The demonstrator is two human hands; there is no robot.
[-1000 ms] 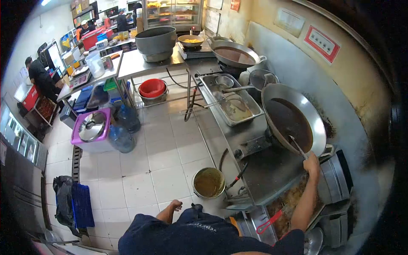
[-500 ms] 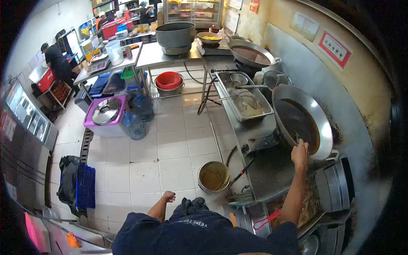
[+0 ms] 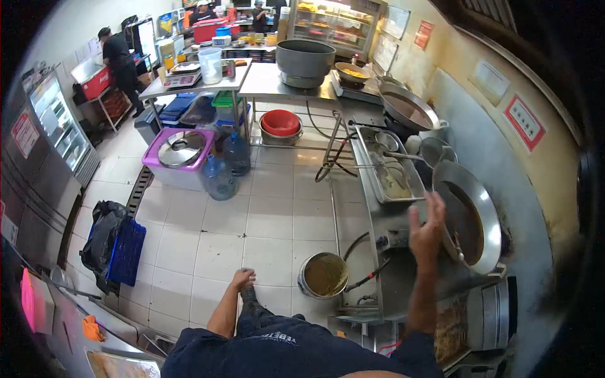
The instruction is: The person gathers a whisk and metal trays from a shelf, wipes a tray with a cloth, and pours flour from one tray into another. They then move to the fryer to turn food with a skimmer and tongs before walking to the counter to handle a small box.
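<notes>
My right hand (image 3: 428, 227) is raised just left of the large wok (image 3: 490, 230), its fingers spread and nothing in them. Dark liquid fills the wok, and a slim utensil (image 3: 457, 244) leans at its near-left rim. Beyond the hand, a metal tray (image 3: 382, 189) holds a ladle (image 3: 403, 155) and other utensils. My left hand (image 3: 243, 278) hangs low over the floor by my leg, empty, with fingers loosely bent. Nearest to it on the right stands a bucket (image 3: 304, 286) with brownish contents.
A second wok (image 3: 435, 120) stands farther back, beside a big grey pot (image 3: 305, 60) on a steel table. Water jugs (image 3: 218, 179) and a purple-rimmed bin (image 3: 151, 160) sit on the floor. A person (image 3: 118, 60) works at the far left. A blue crate (image 3: 129, 252) lies left.
My right hand has let go of the utensil at the wok, drawn back to the left and opened. My view has turned left, and my left leg has come forward.
</notes>
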